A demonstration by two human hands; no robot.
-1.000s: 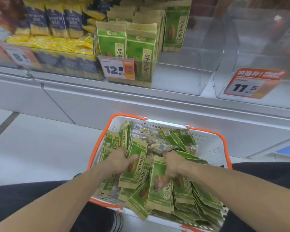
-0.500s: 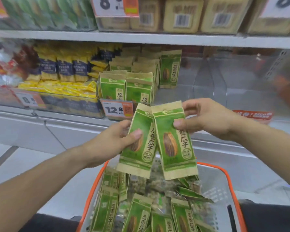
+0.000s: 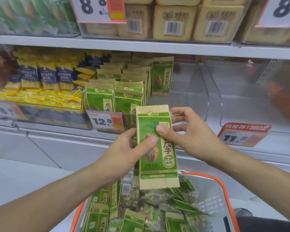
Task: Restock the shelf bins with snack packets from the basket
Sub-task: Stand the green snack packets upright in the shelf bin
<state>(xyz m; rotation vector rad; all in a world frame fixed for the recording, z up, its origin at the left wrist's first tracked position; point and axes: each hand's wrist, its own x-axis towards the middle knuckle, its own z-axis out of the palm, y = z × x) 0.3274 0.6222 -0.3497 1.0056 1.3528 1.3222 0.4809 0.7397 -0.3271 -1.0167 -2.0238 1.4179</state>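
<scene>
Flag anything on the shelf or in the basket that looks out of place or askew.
One green sunflower-seed packet stands alone at the back right of its clear bin, apart from the tidy front rows. In the white orange-rimmed basket, packets lie jumbled, with clear nut bags mixed among green ones. Nothing looks torn or spilled.

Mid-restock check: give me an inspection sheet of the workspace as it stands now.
Surface: shelf, clear bin part empty on its right side.
Job's things: green packet upright above basket; more green packets in both.
Clutter: yellow packets in the left bin, price tags.
Hands: left hand and right hand both pinch the green packet.
Cables: nothing seen.
Surroundings: boxed goods above.
</scene>
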